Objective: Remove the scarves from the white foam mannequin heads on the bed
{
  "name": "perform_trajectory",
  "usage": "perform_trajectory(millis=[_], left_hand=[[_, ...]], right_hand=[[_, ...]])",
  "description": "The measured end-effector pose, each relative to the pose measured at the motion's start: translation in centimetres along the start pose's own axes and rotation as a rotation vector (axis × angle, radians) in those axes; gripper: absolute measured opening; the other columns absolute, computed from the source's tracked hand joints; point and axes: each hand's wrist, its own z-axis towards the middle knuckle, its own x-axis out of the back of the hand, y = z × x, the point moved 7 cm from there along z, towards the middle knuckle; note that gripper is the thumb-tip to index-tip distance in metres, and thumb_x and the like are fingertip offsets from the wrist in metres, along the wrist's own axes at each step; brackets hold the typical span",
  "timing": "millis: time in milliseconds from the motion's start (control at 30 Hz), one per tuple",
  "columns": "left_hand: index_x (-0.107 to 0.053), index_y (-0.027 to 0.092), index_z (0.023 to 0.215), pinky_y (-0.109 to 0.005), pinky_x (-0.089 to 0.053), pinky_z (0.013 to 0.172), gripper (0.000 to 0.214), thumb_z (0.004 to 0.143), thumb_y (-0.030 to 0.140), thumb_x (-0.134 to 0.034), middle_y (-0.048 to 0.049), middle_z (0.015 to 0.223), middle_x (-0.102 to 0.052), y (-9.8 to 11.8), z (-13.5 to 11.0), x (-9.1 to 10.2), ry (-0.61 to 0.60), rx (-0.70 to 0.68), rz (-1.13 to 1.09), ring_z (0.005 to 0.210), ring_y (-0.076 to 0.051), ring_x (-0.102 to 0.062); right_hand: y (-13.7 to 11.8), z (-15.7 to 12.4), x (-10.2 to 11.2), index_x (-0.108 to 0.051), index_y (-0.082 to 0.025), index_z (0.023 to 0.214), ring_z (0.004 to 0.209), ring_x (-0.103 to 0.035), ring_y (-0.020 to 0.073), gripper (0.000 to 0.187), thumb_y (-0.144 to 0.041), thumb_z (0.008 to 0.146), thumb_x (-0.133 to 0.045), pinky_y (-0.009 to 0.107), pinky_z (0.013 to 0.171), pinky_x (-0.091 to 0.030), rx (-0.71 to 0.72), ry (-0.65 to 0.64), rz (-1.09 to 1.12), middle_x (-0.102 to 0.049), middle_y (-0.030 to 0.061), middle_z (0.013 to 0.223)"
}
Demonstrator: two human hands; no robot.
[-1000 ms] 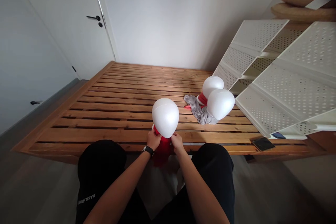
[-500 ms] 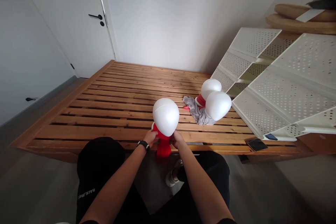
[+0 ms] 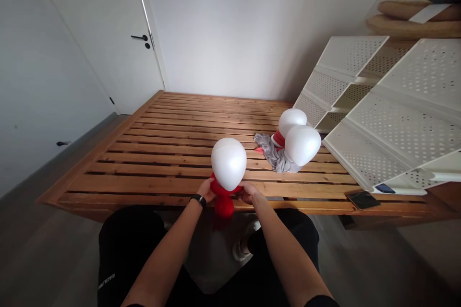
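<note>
Clearly, in the head view, both hands are at the base of a white head form [image 3: 229, 162], one on either side of it. The left hand [image 3: 207, 190] is curled closed, its fingers gripping the left side of a red cloth [image 3: 224, 205] just under the form. The right hand [image 3: 248, 194] is closed too, thumb and fingers pinching the other side of the same cloth (its inner fingertips are partly hidden). Between them the cloth is drawn across below the form, and its lower part hangs over the near edge of a slatted wooden platform [image 3: 180, 158].

The head form is upright by that near edge, about midway along it, just beyond the hands and between them.

Toward the right edge of the platform, well apart from the right hand, are a front white form [image 3: 302, 146] and a rear white form [image 3: 293, 122], close together, with a crumpled grey cloth [image 3: 275, 156] beside them. A dark phone-like slab [image 3: 363, 200] lies near the platform's near right corner, next to white perforated panels [image 3: 399, 110].
</note>
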Motion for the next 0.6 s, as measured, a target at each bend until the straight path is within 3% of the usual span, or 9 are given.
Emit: perform_trajectory(millis=[167, 333, 467, 600], left_hand=[[-0.07, 0.01, 0.089, -0.03, -0.058, 0.065, 0.024, 0.067, 0.005, -0.077, -0.0094, 0.075, -0.076, 0.6, 0.4, 0.1, 0.0, -0.06, 0.079, 0.066, -0.02, -0.071], [-0.072, 0.012, 0.089, -0.03, -0.056, 0.061, 0.023, 0.068, 0.015, -0.081, -0.0102, 0.075, -0.077, 0.9, 0.7, 0.2, 0.06, -0.103, 0.136, 0.065, -0.021, -0.071], [-0.073, 0.01, 0.087, -0.031, -0.057, 0.062, 0.019, 0.071, 0.019, -0.08, -0.0145, 0.085, -0.078, 0.7, 0.4, 0.3, 0.089, -0.111, 0.147, 0.068, -0.022, -0.071], [-0.073, 0.01, 0.083, -0.032, -0.056, 0.06, 0.016, 0.072, 0.019, -0.079, -0.0165, 0.085, -0.078, 0.4, 0.2, 0.6, 0.11, -0.101, 0.145, 0.067, -0.023, -0.071]], right_hand=[[-1.7, 0.0, 1.2, -0.062, -0.015, 0.125, 0.099, -0.067, 0.0186, 0.034, -0.038, 0.1, -0.064, 0.037, 0.085, -0.06, 0.022, 0.153, -0.103, -0.065, 0.008, 0.12], [-3.4, -0.7, 0.9, -0.063, -0.015, 0.121, 0.092, -0.067, 0.016, 0.033, -0.04, 0.1, -0.063, 0.033, 0.079, -0.06, 0.103, 0.212, -0.086, -0.066, 0.0065, 0.113], [-1.1, -2.2, -0.6, -0.065, -0.015, 0.103, 0.07, -0.063, 0.0119, 0.024, -0.038, 0.099, -0.058, 0.025, 0.062, -0.053, 0.134, 0.168, -0.029, -0.068, 0.003, 0.089], [1.7, -3.3, -1.7, -0.065, -0.017, 0.089, 0.063, -0.062, 0.0148, 0.015, -0.031, 0.082, -0.066, 0.023, 0.05, -0.043, 0.156, 0.12, -0.029, -0.069, 0.0032, 0.075]])
